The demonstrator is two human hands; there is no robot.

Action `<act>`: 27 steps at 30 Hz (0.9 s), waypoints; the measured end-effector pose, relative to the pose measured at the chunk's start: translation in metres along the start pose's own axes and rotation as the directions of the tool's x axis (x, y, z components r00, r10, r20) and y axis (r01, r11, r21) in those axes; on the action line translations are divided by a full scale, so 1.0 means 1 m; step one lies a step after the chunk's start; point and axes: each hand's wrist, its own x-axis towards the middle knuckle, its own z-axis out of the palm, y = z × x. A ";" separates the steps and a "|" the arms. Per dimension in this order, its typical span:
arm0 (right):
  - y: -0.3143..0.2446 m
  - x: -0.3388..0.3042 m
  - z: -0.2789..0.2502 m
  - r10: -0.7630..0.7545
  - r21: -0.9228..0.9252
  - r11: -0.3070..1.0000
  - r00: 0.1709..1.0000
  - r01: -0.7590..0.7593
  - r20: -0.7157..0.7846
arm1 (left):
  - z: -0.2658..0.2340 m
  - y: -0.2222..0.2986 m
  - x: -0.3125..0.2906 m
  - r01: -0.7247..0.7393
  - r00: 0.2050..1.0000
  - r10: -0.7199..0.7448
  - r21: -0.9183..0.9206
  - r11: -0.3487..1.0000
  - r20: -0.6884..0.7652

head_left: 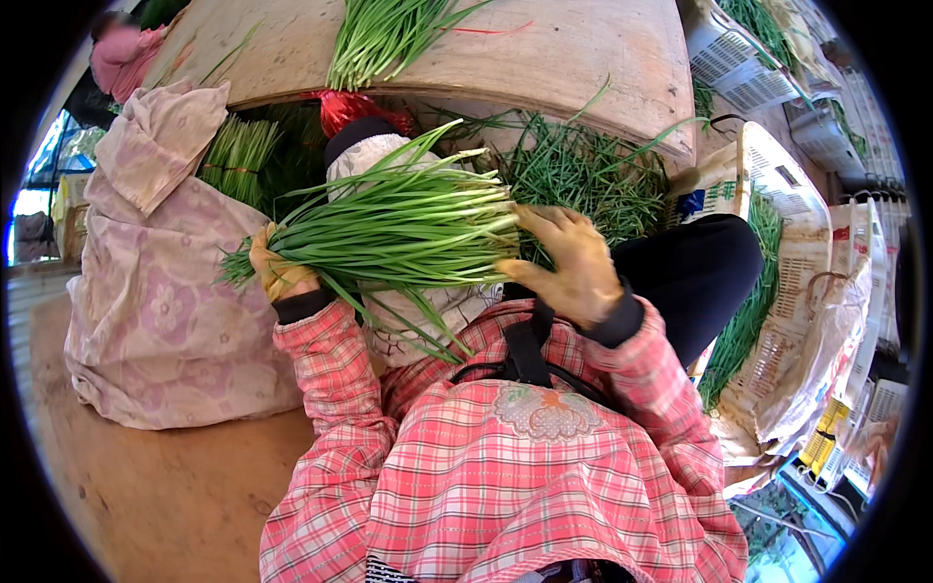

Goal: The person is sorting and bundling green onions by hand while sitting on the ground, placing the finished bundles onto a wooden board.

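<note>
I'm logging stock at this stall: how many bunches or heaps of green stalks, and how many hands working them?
Bunch held in both hands: 1
Bunch on wooden board: 1
Bunch beside cloth sack: 1
Loose heap under board: 1
Left hand, right hand: 2
Total: 6

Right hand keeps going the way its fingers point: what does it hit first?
The right hand points left, its fingers already on the chive bundle. Going on, it meets that bundle first; the left hand grips the far end. Depth is unclear.
</note>
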 end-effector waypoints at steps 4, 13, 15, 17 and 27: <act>-0.026 0.021 0.035 0.398 0.403 0.771 0.867 -0.493 0.298 | -0.011 0.001 0.008 -0.001 0.997 -0.010 -0.138 0.990 -0.074; -0.001 -0.016 0.019 0.397 0.410 0.799 0.898 -0.441 0.191 | -0.054 -0.005 0.041 0.186 0.970 -0.177 -0.039 0.982 0.164; 0.002 -0.008 0.014 0.307 0.428 0.835 0.939 -0.345 0.158 | -0.050 -0.003 0.038 0.173 0.975 -0.167 -0.029 0.984 0.148; -0.005 0.010 0.005 -0.008 0.301 0.953 0.998 0.028 -0.068 | -0.048 -0.001 0.038 0.168 0.976 -0.164 -0.019 0.986 0.142; -0.014 0.006 0.045 0.297 0.050 0.950 0.944 -0.307 0.144 | -0.030 0.003 0.024 0.045 0.992 -0.070 0.230 0.972 0.101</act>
